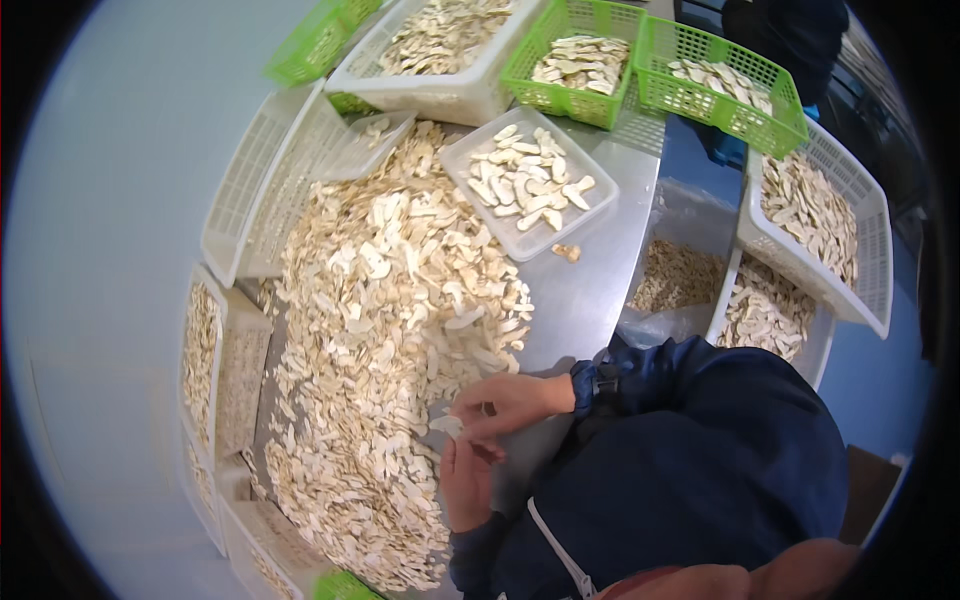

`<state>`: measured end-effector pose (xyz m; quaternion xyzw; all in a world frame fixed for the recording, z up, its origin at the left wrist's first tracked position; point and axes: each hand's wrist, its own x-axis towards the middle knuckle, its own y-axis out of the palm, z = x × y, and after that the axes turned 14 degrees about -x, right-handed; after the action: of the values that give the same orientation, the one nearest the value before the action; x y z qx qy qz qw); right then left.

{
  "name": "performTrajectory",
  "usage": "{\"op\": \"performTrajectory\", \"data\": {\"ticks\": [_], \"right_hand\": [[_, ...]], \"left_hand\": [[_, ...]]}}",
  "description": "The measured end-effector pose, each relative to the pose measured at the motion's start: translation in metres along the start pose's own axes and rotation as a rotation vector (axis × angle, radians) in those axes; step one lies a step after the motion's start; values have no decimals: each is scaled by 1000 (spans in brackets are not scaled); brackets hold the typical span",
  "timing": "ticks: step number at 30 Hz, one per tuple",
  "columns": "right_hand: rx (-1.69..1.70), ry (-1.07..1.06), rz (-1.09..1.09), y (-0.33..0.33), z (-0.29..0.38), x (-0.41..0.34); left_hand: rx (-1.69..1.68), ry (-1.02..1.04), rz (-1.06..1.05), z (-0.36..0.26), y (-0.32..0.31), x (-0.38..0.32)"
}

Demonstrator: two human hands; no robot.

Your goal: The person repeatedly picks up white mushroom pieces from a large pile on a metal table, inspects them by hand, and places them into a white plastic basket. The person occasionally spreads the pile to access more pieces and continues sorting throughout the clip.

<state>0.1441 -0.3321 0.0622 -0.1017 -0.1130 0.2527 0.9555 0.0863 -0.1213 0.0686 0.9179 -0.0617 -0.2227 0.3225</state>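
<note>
A pale dried mushroom slice point(448, 426) sits at the fingertips of my right hand point(506, 405), whose thumb and fingers close around it. My left hand point(469, 480) is just below, its fingers bent and close to the right thumb. Whether it also grips the slice or something else is hidden. Both hands are over the near edge of a large heap of dried mushroom slices point(375, 315) spread on a metal table point(592, 300). Beyond the right hand, a shallow clear plastic tray point(600, 196) carries larger pale slices laid loosely.
White plastic baskets point(244, 375) with slices line the far side. A white bin point(427, 97) and green baskets point(577, 109) stand along one end. Beside the table are another white basket point(874, 225) and a plastic-lined container point(682, 202). A person in dark clothing point(787, 37) is near the green baskets.
</note>
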Motion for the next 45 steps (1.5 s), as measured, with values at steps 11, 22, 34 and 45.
{"op": "performTrajectory", "data": {"ticks": [11, 22, 34, 45], "right_hand": [[18, -66, 71, 4, 0, 2], [-299, 17, -288, 35, 0, 40], [-195, 143, 354, 133, 26, 69], [-682, -135, 765, 154, 25, 109]], "left_hand": [[-251, -113, 163, 9, -17, -5], [-334, -20, 103, 1, -66, -20], [-289, 125, -16, -3, -110, -69], [62, 156, -61, -41, -203, -90]]}}
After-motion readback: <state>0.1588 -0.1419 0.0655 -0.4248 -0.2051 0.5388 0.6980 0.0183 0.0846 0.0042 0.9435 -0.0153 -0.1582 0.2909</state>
